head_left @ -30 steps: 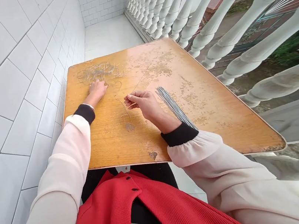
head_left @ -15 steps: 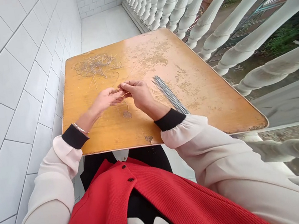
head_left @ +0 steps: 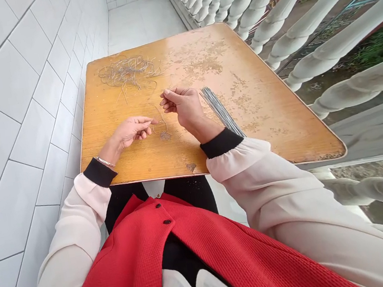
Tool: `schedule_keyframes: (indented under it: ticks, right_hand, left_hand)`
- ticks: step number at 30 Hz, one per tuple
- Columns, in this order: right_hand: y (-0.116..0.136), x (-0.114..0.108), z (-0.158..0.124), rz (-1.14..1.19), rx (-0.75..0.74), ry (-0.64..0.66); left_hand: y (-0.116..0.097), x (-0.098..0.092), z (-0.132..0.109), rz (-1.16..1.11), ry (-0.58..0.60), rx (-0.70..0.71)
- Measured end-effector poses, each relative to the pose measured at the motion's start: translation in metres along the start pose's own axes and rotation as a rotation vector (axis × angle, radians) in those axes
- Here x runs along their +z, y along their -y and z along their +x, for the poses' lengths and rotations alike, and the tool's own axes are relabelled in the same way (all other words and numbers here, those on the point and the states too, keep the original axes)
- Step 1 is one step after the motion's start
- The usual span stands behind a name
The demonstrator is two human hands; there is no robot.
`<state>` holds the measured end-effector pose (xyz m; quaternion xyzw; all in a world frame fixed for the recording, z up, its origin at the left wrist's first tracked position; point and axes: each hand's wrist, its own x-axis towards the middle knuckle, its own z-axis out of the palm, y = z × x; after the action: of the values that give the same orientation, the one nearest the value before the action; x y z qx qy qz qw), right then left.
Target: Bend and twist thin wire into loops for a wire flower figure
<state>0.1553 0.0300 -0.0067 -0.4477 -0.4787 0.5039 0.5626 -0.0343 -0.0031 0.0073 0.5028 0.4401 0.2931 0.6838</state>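
Observation:
My left hand (head_left: 135, 130) is closed in a pinch on a thin wire (head_left: 166, 124), which bends into a small loop beside the fingertips, over the near-middle of the table. Up and to the right, my right hand (head_left: 186, 105) is also pinched, thumb against forefinger; whatever lies between those fingertips is too fine to make out. The hands are apart. Just right of my right hand lies a bundle of straight grey wires (head_left: 220, 110), partly hidden by the wrist. A tangled heap of thin wire (head_left: 128, 71) sits at the table's far left.
Both hands work above a worn yellow-brown table (head_left: 269, 132) with peeling patches. White wall tiles (head_left: 3, 114) run along the left side. A white balustrade (head_left: 311, 56) stands along the right, with ground and plants beyond it.
The hands were together at the fingertips and have separated. My right hand has moved up and right, while my left stays lower left. The camera view has shifted slightly.

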Motion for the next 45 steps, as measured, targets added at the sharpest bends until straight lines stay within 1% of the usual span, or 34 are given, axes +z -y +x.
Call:
schedule_keyframes:
  ticks: [2,7,11,15,17,21,22,25,29,31,34,36,41,45]
  right_hand:
    - [-0.002,-0.001,0.001,0.014,-0.008,0.014]
    - [-0.003,-0.001,0.000,0.054,0.013,0.028]
    - [-0.003,0.001,-0.001,0.105,0.023,0.021]
    - [-0.006,0.002,0.000,0.146,-0.020,0.011]
    - [-0.007,0.000,0.002,0.146,-0.031,0.014]
    - [-0.005,-0.006,0.006,0.136,-0.004,-0.013]
    - [-0.004,-0.007,0.007,0.131,0.012,-0.024]
    - [0.001,-0.006,0.003,0.105,0.054,-0.019]
    - [0.006,0.000,-0.005,0.043,0.071,0.052]
    - [0.007,0.002,-0.007,0.035,0.076,0.070]
    - [0.006,0.002,-0.007,0.069,0.083,0.074]
    - [0.006,0.002,-0.006,0.108,0.097,0.082]
    - [0.010,0.005,-0.008,0.242,0.179,0.128]
    - [0.014,0.010,-0.012,0.246,0.195,0.149]
  left_hand:
    - [0.000,0.000,-0.001,0.024,-0.005,0.007]
    - [-0.004,0.005,-0.006,0.080,-0.138,0.035]
    - [-0.004,0.009,-0.008,0.060,-0.166,0.098]
    - [-0.002,0.011,-0.008,0.022,-0.210,0.148]
    - [0.000,0.011,-0.009,0.009,-0.198,0.142]
    - [0.006,0.006,-0.007,0.015,-0.081,0.104]
    - [0.007,0.005,-0.006,0.020,-0.067,0.098]
    - [0.010,0.004,-0.004,0.020,-0.074,0.085]
    - [0.011,0.009,-0.003,0.021,-0.115,0.076]
    - [0.011,0.011,-0.004,0.016,-0.156,0.110]
    - [0.009,0.010,-0.005,-0.033,-0.225,0.217]
    - [0.008,0.009,-0.006,-0.092,-0.243,0.276]
    - [0.006,0.013,-0.007,-0.217,-0.257,0.322]
    - [0.008,0.014,-0.006,-0.225,-0.289,0.371]
